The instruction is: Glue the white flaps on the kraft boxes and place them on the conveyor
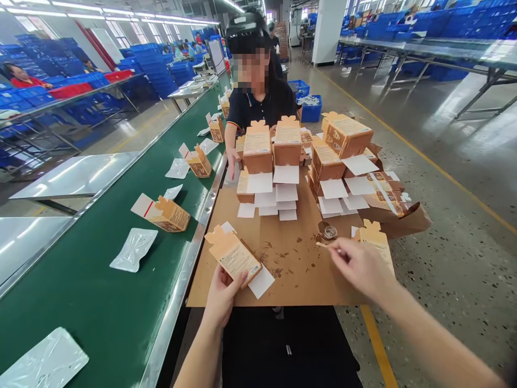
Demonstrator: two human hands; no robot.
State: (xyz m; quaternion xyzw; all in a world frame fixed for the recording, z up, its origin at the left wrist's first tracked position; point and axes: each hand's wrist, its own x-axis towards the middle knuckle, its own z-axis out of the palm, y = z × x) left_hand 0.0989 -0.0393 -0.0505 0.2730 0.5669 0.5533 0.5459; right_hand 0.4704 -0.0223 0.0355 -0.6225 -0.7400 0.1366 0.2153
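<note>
My left hand point(223, 293) grips a small printed brown carton point(237, 258), tilted above the cardboard-covered table point(283, 291). The carton's top flaps stand open, and a white flap sticks out below it. Between the fingertips of my right hand point(357, 264) is a thin pale stick point(323, 245), its kind too small to tell. Just beyond the stick sits a small round clear dish point(330, 233). Brown smears mark the cardboard around it. Close behind my right hand stands another carton point(374, 240), partly hidden by it.
Stacked cartons point(258, 145) with white flaps fill the table's far side, more point(347, 134) to their right. On the left, a green conveyor belt point(100, 307) carries open cartons point(173, 214) and silvery pouches point(134, 249). A co-worker point(262, 102) reaches toward the belt's edge.
</note>
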